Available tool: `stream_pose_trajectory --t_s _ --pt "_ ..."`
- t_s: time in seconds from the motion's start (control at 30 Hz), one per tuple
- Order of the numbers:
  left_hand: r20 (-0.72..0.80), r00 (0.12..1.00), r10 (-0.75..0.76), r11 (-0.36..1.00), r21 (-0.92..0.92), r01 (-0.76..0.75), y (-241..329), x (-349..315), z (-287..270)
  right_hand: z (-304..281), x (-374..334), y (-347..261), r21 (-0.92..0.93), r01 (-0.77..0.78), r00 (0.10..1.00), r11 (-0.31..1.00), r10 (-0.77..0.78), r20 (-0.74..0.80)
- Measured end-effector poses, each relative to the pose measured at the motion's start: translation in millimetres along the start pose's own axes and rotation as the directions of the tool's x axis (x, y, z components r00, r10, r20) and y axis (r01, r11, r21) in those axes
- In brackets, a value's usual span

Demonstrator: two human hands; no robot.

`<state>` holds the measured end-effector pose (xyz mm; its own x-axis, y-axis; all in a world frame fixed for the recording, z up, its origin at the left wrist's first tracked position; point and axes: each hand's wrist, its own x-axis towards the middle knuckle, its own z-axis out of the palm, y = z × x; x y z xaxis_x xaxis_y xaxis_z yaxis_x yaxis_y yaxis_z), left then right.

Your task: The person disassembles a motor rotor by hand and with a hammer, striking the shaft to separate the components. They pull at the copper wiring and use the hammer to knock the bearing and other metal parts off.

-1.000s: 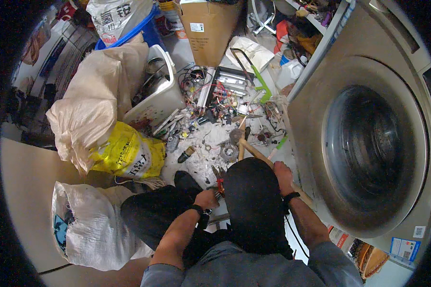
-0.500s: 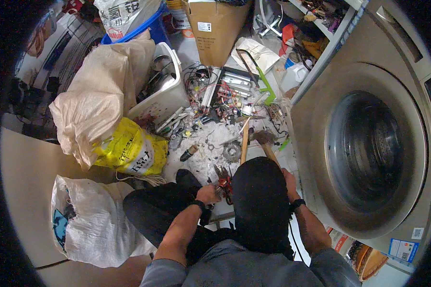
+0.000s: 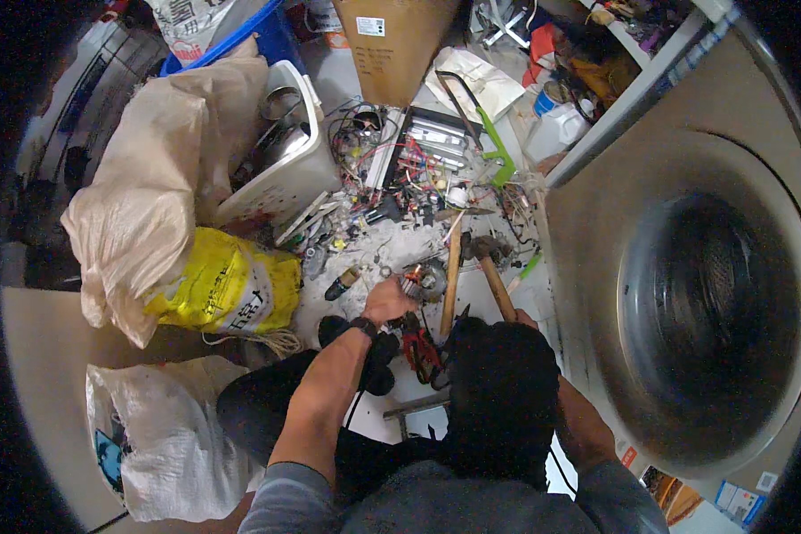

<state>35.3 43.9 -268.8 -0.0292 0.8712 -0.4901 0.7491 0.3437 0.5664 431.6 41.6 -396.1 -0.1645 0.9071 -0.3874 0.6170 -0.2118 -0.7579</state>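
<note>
My left hand [image 3: 388,303] is closed round a small copper-wound motor rotor [image 3: 414,282], low over the littered floor. My right hand [image 3: 525,319] grips the lower end of a wooden-handled hammer [image 3: 498,289]; the dark knee hides most of that hand. The hammer's dark head points away from me. Left of it lies a second tool with a long wooden handle [image 3: 451,280]. Red-handled pliers [image 3: 420,349] lie between my legs, just nearer than my left hand. A small cylindrical part [image 3: 341,284] with a tan end sits to the left.
Loose wires and metal scraps [image 3: 418,169] cover the floor ahead, with a green hacksaw [image 3: 494,138] among them. At left stand a white bin [image 3: 285,169], a yellow sack [image 3: 231,280] and a white sack [image 3: 169,445]. A washing machine [image 3: 587,222] closes off the right side.
My left hand has moved forward, away from the red pliers, and now holds the rotor farther out. My right hand stays by the hammer handle. The whole view has shifted slightly.
</note>
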Motion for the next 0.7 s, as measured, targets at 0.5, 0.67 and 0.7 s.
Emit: stream_pose_trajectory --t_s 0.5,0.67,0.7 --pt "0.036 0.997 -0.066 0.998 -0.011 0.067 -50 179 -9 32 79 -125 -0.242 0.011 0.995 0.97 0.015 0.103" --pt "-0.067 0.997 -0.035 0.999 0.001 0.035 -95 220 -1 51 97 -151 -0.158 0.031 0.991 0.987 -0.01 0.136" --pt "-0.053 0.998 -0.027 1.0 -0.009 0.026 -87 228 6 47 99 -147 -0.17 0.016 0.992 0.985 0.006 0.128"
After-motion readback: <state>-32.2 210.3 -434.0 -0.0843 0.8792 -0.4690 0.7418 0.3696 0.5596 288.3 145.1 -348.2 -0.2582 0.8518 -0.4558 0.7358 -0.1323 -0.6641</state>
